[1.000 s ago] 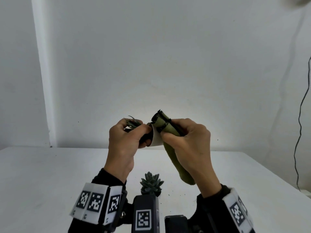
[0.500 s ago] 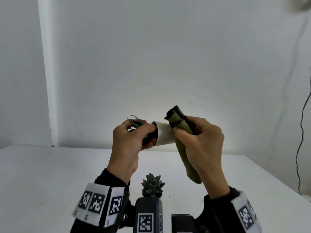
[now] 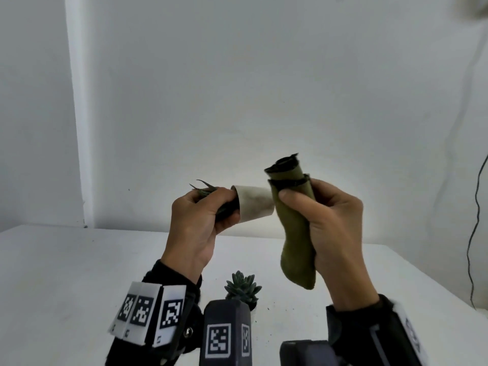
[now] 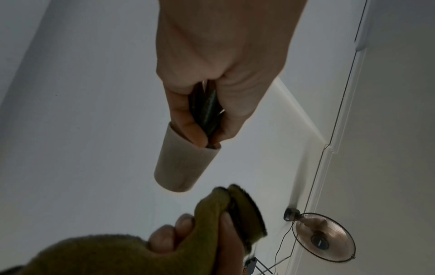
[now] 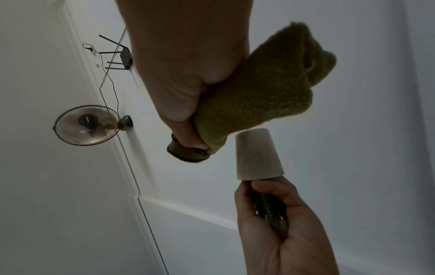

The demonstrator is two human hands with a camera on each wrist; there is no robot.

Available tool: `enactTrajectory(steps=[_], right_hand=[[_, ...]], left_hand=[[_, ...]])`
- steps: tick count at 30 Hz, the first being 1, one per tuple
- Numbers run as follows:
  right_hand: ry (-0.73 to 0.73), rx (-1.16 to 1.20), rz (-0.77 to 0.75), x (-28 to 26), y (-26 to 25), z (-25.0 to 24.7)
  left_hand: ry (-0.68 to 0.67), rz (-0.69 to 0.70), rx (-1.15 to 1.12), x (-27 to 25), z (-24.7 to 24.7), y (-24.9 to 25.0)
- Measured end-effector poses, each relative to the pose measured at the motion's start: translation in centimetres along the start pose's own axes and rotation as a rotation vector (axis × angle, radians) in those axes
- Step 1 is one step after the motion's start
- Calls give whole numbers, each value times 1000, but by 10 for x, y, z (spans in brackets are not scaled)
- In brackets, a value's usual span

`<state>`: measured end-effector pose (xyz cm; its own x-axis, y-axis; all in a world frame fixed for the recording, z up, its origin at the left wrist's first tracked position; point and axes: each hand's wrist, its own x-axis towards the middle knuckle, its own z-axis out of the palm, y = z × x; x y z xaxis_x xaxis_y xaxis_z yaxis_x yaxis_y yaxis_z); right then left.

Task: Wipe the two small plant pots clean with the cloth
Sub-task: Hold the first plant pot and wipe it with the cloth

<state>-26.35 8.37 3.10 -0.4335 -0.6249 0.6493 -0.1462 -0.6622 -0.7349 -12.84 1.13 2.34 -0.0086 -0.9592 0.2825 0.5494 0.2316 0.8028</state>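
My left hand (image 3: 200, 215) is raised above the table and grips the dark leaves of a small plant, so its beige pot (image 3: 254, 204) lies sideways with its base to the right. The pot (image 4: 183, 163) is bare in the left wrist view. My right hand (image 3: 324, 215) holds a rolled olive-green cloth (image 3: 293, 228) with a dark edge, upright, just off the pot's base (image 5: 257, 154). Whether cloth and pot touch, I cannot tell. A second plant, a green succulent (image 3: 243, 286), stands on the white table (image 3: 66, 273) near me; its pot is mostly hidden behind the wrist camera.
A white wall rises behind the table. A dark cable (image 3: 475, 233) hangs at the right. The wrist views show a wall fan (image 4: 322, 238) and a router (image 5: 124, 55) high up. Small dark crumbs lie on the table by the succulent.
My right hand has slid the cloth rightwards along the pot, from its rim to its base, and the pot's side is now uncovered. Both hands have shifted slightly right in the view.
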Motion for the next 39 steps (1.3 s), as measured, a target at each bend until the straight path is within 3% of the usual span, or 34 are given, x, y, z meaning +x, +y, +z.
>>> enactTrajectory(steps=[6,12,17,19,23,30,35,39], right_hand=[[0,-149,-95,-1,3,2],[-27,-432,-310,-3,14,11],[-100,-483,-369,-4,18,14],[-172,-453,-352,-6,17,14],[-291,-170,-134,-8,8,10],[16,7,-86,0,0,-2],[57,-4,-58,2,0,-6],[26,-20,-51,1,-1,-6]], left_hand=[[-5,-79,2,-4,3,0],[16,-84,24,-6,5,2],[51,-67,12,-3,2,6],[61,-73,-20,-2,1,6],[56,-114,-91,-1,0,6],[54,-146,-152,0,-7,14],[-41,-196,-109,-1,-8,16],[-27,-151,-15,-1,-9,15]])
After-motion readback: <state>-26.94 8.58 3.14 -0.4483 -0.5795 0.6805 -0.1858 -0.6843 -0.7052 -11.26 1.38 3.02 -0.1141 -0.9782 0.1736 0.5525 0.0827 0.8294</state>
